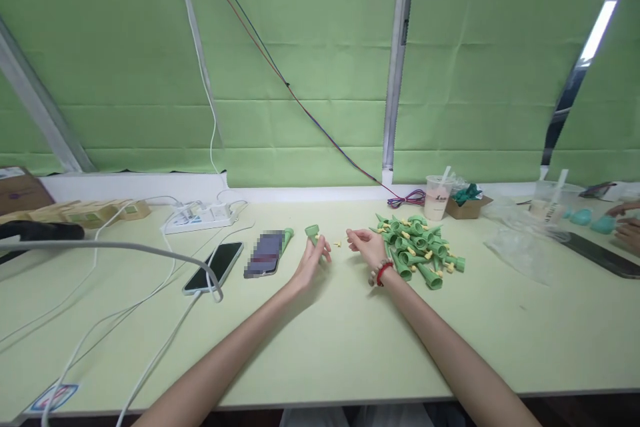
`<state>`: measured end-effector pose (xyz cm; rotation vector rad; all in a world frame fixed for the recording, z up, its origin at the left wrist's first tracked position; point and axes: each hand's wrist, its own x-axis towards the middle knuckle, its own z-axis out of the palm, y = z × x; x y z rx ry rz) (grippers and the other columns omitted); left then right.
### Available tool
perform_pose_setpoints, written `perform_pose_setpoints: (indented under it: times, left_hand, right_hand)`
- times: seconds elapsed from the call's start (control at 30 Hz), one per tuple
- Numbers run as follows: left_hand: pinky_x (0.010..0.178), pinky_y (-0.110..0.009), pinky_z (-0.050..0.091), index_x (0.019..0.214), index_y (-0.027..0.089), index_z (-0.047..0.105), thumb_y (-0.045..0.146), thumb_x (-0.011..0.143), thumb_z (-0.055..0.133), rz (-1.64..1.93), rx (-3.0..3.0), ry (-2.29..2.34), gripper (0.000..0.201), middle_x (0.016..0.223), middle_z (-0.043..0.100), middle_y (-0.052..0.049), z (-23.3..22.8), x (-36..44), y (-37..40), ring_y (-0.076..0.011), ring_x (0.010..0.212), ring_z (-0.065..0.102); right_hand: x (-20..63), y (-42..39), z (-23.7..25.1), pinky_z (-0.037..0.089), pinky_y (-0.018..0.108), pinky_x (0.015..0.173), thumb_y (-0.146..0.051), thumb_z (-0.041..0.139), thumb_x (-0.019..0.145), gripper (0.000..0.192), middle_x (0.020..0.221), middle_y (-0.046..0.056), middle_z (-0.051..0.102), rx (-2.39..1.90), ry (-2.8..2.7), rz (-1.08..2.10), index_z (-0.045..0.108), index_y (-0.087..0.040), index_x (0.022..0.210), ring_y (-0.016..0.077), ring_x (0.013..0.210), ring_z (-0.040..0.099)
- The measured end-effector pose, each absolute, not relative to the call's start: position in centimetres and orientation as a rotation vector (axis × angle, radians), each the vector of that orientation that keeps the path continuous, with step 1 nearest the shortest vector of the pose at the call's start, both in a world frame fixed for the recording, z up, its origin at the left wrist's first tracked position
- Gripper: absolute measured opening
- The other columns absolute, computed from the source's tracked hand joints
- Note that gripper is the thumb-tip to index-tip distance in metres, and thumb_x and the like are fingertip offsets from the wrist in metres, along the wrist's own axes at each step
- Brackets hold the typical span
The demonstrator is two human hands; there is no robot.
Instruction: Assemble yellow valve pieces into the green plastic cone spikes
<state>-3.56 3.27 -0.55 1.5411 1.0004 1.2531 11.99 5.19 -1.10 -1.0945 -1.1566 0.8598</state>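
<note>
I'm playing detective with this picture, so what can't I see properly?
Head view:
Green funnel-shaped piece: lower part hidden by the left hand.
Right hand: too small to tell whether its fingertips pinch anything.
Yellow bits between the hands: too small for exact shapes.
Pile of green pieces: lower ones hidden beneath others.
Phone nearest the left hand: screen partly pixelated.
Another person's hands: cut off by the right edge.

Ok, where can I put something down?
There's bare table between the two forearms, and right of the right one, in front of the plastic bag. Crowded: the left, with cables and a phone, and the green pile.
</note>
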Motion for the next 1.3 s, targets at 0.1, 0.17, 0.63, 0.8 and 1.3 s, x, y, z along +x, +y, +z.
perform_pose_setpoints:
  times: [0.1, 0.17, 0.63, 0.8, 1.3]
  left_hand:
    - [0.049, -0.024, 0.038, 0.071, 0.019, 0.041, 0.071, 0.075, 0.028, 1.1, 1.291, 0.84, 0.053, 0.058, 0.047, 0.002, -0.7, -3.5, 3.1, -0.0094, 0.045, 0.044]
    - [0.047, -0.023, 0.037, 0.073, 0.019, 0.04, 0.068, 0.076, 0.03, 1.07, 1.182, 0.77, 0.05, 0.055, 0.046, 0.003, -0.5, -3.3, 2.7, -0.0095, 0.044, 0.044]
    - [0.039, -0.02, 0.035, 0.082, 0.019, 0.041, 0.054, 0.081, 0.039, 1.324, 1.12, 0.837, 0.035, 0.056, 0.048, 0.005, -1.8, -2.3, 4.7, -0.0088, 0.041, 0.045]
    - [0.036, -0.019, 0.029, 0.084, 0.02, 0.043, 0.055, 0.081, 0.038, 1.385, 1.158, 0.788, 0.036, 0.05, 0.043, 0.006, -1.5, -3.1, 6.3, -0.008, 0.036, 0.04]
    - [0.04, -0.021, 0.033, 0.088, 0.019, 0.045, 0.054, 0.08, 0.043, 1.136, 1.352, 0.646, 0.036, 0.052, 0.045, 0.006, 0.6, -4.4, 4.2, -0.0081, 0.036, 0.043]
  right_hand:
    - [11.2, 4.2, -0.3, 0.052, 0.024, 0.051, -0.047, 0.067, 0.06, 0.036, 0.06, 0.004, 0.066, -0.973, -1.096, 0.977, 0.061, -0.013, 0.07, 0.0104, 0.047, 0.059]
    - [10.8, 3.5, 0.2, 0.053, 0.026, 0.055, -0.045, 0.071, 0.057, 0.037, 0.064, 0.005, 0.067, -0.886, -1.123, 1.034, 0.062, -0.013, 0.073, 0.0115, 0.052, 0.062]
    - [11.8, 3.5, 0.2, 0.054, 0.028, 0.057, -0.046, 0.065, 0.065, 0.035, 0.067, 0.007, 0.068, -0.987, -1.137, 0.811, 0.065, -0.012, 0.075, 0.0135, 0.054, 0.062]
    - [12.1, 3.9, 0.1, 0.054, 0.032, 0.07, -0.039, 0.07, 0.06, 0.036, 0.076, 0.009, 0.069, -1.009, -1.127, 0.708, 0.067, -0.012, 0.084, 0.0182, 0.071, 0.065]
    - [11.2, 1.9, 0.3, 0.053, 0.029, 0.068, -0.033, 0.064, 0.07, 0.019, 0.076, 0.004, 0.07, -1.003, -1.35, 0.46, 0.068, -0.018, 0.08, 0.0159, 0.068, 0.064]
